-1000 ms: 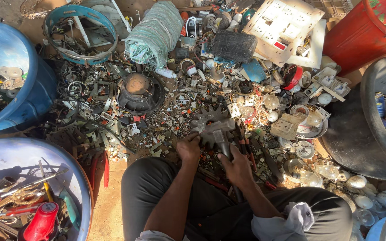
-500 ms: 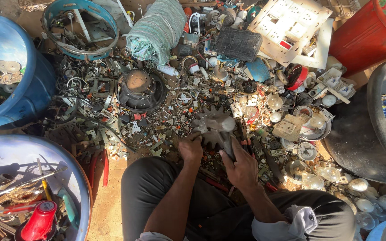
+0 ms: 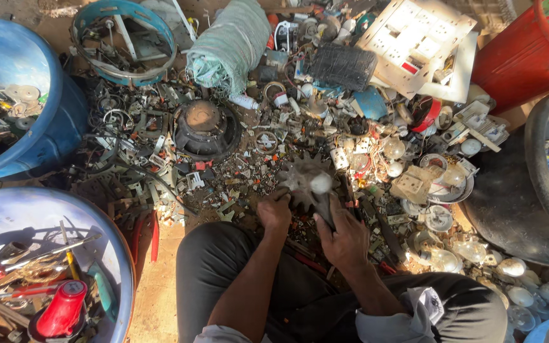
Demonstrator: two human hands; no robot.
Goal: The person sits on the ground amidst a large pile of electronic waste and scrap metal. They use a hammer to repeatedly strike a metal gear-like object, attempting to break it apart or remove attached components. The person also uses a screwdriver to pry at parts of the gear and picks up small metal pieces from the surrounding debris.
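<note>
Both hands have moved a little since the earlier picture. The right hand has slid down and now wraps the dark lower part of the spiky metal piece. The left hand has come in close at its left side. A round white bulb now shows plainly in the middle of the spiky piece; before, it was hard to see. It looks like the bulb part is being worked loose from its metal fins, but I cannot be sure.

The spiky metal piece sits just in front of the person's knees, on the ground, between the two hands. It looks like a grey star with many thin fins. The right hand's grip is closed around the dark part under the fins. The left hand's grip is curled shut at the edge of the fins, and it seems to pinch them, though the fingers hide what is under them.

Around it, the ground is covered with small bits of metal and plastic. More glass bulbs lie to the right, next to a dark basin. A round black speaker lies further up on the left. A white switch panel and a red bucket are at the top right. Blue tubs stand at the left, and one holds a red tool.
</note>
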